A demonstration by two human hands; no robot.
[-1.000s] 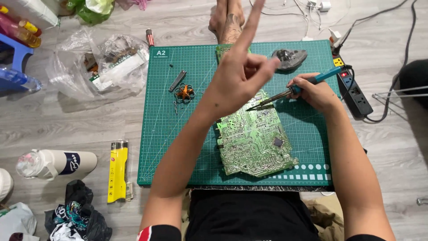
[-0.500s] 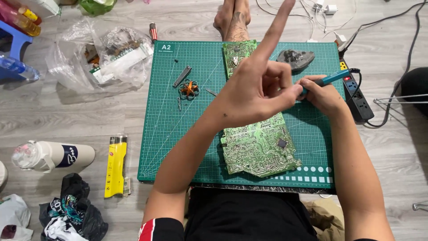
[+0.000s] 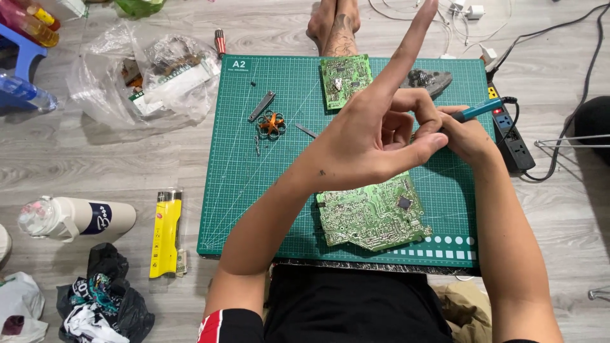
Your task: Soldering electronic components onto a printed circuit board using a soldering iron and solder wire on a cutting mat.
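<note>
Teal plastic marks the handle of the soldering iron (image 3: 481,110), pinched in the right hand (image 3: 467,133), fingers closed round it. Since a second ago this hand has crept from mid-mat toward two o'clock. The left hand (image 3: 375,136) has risen closer to the camera and now covers the iron's tip, thumb and bent fingers together, index finger straight toward twelve; whether it grips anything cannot be told. Below them at six o'clock lies the large circuit board (image 3: 372,219), green, ragged-edged, speckled with shiny solder, on the gridded green cutting mat (image 3: 254,190). At twelve sits a smaller board (image 3: 345,79); at nine, orange copper-wound coils (image 3: 271,122) and crumpled clear bags (image 3: 152,76).
</note>
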